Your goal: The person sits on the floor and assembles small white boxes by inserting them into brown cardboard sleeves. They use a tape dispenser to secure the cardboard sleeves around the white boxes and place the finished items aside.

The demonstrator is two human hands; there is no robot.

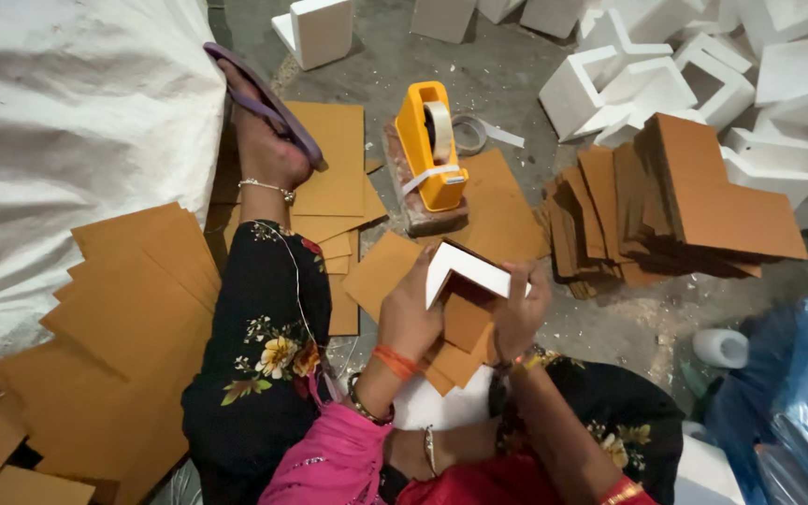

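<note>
Over our lap, our left hand point(411, 313) and right hand point(519, 313) both clasp a white foam corner point(465, 269) against brown card point(465, 323) — we judge wrapping is underway. Next, likely tape — the yellow dispenser point(430, 140) stands beyond, near stacked card pieces point(685, 201).

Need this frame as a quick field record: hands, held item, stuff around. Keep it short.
left hand: grips the left side of the white L-shaped foam piece
right hand: grips the same piece from the right
under the piece: brown cardboard cutouts, on the lap
tape dispenser: yellow, standing on a brick ahead of the hands
right side: stack of brown L-shaped cardboard
far right: pile of white foam corner pieces
left side: loose brown cardboard sheets, white sack
foot: in a purple sandal, resting on cardboard
</note>
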